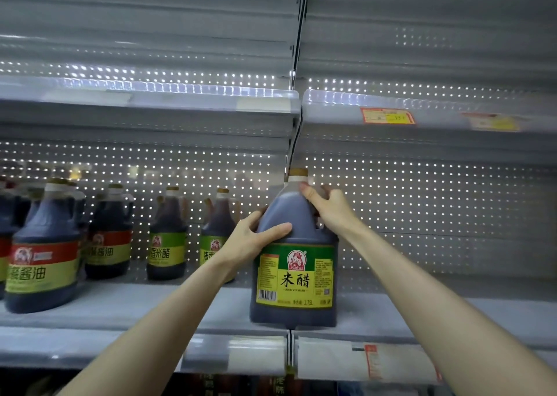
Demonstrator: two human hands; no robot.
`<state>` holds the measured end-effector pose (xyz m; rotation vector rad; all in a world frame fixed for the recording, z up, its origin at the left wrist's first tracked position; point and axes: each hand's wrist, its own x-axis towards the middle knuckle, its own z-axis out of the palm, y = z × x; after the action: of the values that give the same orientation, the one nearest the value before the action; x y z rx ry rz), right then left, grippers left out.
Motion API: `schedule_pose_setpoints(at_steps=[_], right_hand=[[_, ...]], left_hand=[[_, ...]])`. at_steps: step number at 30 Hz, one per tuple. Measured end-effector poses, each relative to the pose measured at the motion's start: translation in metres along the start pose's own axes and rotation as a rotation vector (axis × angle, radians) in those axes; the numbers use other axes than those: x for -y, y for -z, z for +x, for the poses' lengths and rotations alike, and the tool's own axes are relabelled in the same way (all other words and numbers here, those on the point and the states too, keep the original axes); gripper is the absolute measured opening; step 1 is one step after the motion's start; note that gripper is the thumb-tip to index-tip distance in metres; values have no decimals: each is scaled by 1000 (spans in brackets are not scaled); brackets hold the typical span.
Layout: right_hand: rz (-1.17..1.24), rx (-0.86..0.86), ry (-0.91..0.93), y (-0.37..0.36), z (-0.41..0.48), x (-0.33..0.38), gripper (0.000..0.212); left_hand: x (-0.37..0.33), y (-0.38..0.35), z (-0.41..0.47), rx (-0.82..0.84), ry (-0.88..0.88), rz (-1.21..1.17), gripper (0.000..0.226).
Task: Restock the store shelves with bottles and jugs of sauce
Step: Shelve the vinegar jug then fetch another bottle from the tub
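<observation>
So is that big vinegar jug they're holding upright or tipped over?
Upright: the rice vinegar jug has its cap on top and base flat at the shelf front; the left hand and right hand grip it.

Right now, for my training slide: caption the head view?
Left hand and right hand hold a rice vinegar jug on the shelf.

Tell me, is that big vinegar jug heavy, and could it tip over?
Probably heavy: the vinegar jug looks full nearly to the neck, and the left hand and right hand both hold it. Probably hard to tip: its base is wide and flat. Maybe slippery, since its sides look smooth.
</observation>
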<state>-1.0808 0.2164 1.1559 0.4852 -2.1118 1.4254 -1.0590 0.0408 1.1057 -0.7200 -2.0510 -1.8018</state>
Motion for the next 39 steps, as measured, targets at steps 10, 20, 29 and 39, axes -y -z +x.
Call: schedule_pose_setpoints(at_steps=[10, 20, 29, 39], right_hand=[[206, 51, -96, -8, -73, -40, 46], [235, 83, -147, -19, -97, -70, 59], [266, 106, -156, -19, -95, -74, 63], [287, 145, -187, -19, -93, -77, 58]], left_hand=[[37, -2, -38, 31, 29, -99, 39], [51, -2, -43, 96, 96, -75, 59], [55, -3, -44, 58, 103, -69, 32], [48, 0, -47, 75, 151, -111, 45]])
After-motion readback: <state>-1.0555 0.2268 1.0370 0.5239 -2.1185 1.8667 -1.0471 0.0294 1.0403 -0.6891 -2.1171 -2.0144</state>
